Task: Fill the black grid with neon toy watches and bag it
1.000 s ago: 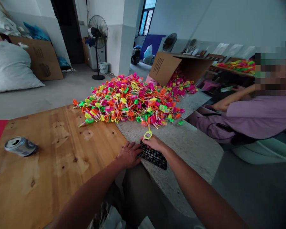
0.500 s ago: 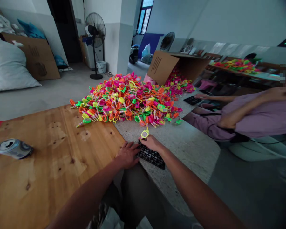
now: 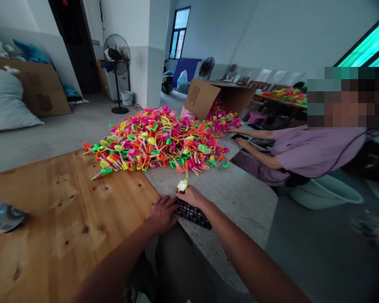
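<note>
My right hand (image 3: 192, 197) is closed on a yellow toy watch (image 3: 182, 185) with a pale square face, over the far end of a black tray (image 3: 196, 215) with rows of small light patches. The tray lies on the grey stone-like tabletop (image 3: 240, 198) near its front edge. Resting flat with fingers stretched, my left hand (image 3: 162, 214) lies where the wooden board meets the grey top, its fingertips at the tray's left end. Beyond both hands rises a heap of toy watches (image 3: 158, 139) in pink, orange, yellow and green.
A drink can (image 3: 6, 216) lies on its side on the wooden tabletop (image 3: 63, 219). Behind the heap, an open cardboard box (image 3: 204, 97) spills more watches. To the right sits a co-worker (image 3: 316, 149) with hands at another dark tray, near a pale tub (image 3: 328, 191).
The view has turned slightly right and up, so things appear shifted left and more of the co-worker shows. The co-worker's raised arm has come down to the other tray. My hands stay at the tray.
</note>
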`<state>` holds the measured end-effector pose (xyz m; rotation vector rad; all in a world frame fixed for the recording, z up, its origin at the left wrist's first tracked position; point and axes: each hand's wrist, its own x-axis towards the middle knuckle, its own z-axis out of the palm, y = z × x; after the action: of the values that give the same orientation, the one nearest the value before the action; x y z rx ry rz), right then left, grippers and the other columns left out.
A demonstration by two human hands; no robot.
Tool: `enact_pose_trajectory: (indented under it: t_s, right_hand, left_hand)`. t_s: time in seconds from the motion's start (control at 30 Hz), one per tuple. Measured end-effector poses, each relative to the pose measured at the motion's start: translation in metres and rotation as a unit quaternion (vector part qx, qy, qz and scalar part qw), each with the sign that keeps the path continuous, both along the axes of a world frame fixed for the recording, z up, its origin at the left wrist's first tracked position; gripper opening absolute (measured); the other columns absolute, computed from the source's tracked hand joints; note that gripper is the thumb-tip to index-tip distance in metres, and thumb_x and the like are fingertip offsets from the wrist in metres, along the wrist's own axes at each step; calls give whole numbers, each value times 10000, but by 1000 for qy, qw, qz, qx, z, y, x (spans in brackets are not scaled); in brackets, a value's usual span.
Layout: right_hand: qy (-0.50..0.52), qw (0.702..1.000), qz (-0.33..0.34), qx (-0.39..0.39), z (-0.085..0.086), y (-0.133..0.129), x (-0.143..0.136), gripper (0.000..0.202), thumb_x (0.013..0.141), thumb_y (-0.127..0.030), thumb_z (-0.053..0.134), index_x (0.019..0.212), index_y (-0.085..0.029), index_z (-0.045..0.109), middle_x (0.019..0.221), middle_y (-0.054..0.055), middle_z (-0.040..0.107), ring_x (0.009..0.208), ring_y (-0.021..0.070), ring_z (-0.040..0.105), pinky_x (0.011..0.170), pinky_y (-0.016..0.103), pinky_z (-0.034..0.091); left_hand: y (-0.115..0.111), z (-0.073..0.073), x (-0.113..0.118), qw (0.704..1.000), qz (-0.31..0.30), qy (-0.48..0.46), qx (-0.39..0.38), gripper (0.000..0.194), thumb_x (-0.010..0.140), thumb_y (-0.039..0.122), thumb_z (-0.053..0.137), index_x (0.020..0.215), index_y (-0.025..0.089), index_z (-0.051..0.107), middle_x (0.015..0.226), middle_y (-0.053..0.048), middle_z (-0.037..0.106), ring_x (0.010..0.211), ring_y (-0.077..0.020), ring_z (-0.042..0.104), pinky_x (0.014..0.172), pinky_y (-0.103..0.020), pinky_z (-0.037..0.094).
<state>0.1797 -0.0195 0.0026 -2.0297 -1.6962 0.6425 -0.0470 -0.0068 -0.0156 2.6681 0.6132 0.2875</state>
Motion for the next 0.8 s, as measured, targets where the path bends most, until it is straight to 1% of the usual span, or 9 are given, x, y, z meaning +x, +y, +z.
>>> enact_pose_trajectory:
  t_s: [0.17,0.23,0.37,0.43,0.5,0.63,0.67,0.73,0.8]
  right_hand:
    - [-56,993,-104,27,-8,-7,-11,170,905,-314,743,875,-156,797,885,86,798,823,202,704,709,246,452]
    - [-66,991,-114,25,-15,-10,-15,185,893,-339,763,923,-162,812,906,89,806,829,209,721,696,245,462]
    - [-98,989,-107,30,-33,-2,-11,229,876,-398,772,980,-201,821,962,69,815,900,226,748,741,249,502]
    - [-106,989,-94,30,-33,0,-8,206,877,-361,761,999,-206,817,987,62,816,943,233,752,772,258,513]
    - [-88,994,-60,20,-22,-5,-7,176,868,-299,756,1003,-200,811,980,50,814,944,226,751,772,254,515]
    - [50,995,24,-77,10,-7,18,196,909,-189,648,1036,-213,795,802,-19,781,704,154,721,639,212,502]
    - [64,993,2,-104,15,-1,29,232,917,-171,625,1071,-219,792,765,-26,771,656,148,709,617,210,501]
    - [-15,992,-114,-61,19,19,49,216,920,-164,616,1009,-205,808,759,7,774,669,154,715,645,217,511]
    - [-56,985,-162,-24,18,43,61,198,943,-227,626,981,-169,811,918,97,801,861,212,749,754,256,531]
  left_hand:
    - [-1,-6,3,1000,-4,6,13,554,921,368,659,1469,305,604,1644,-40,480,1527,-363,413,1286,-645,287]
    - [2,-23,3,999,0,5,34,537,913,345,650,1449,319,628,1623,-41,504,1501,-362,461,1250,-644,361]
    - [21,-71,12,995,7,-46,92,473,928,417,630,1399,400,668,1560,2,573,1451,-352,534,1207,-630,439]
    - [26,-81,14,992,4,-61,108,461,938,458,618,1391,399,677,1538,-3,595,1435,-357,551,1195,-635,454]
    - [23,-75,10,991,2,-66,113,456,946,451,614,1391,383,680,1528,-14,607,1427,-357,560,1187,-638,463]
    - [9,-43,2,992,1,-65,105,454,940,342,638,1392,357,672,1541,-23,599,1424,-333,565,1192,-618,469]
    - [7,-36,2,993,9,-63,99,466,925,313,653,1390,339,672,1543,-29,598,1431,-332,556,1205,-617,455]
    - [4,-27,3,994,16,-61,88,443,914,297,667,1356,320,688,1525,-38,617,1428,-332,556,1222,-624,432]
    - [2,-22,3,995,22,-62,77,441,908,287,675,1349,315,686,1522,-40,619,1432,-334,549,1234,-633,410]
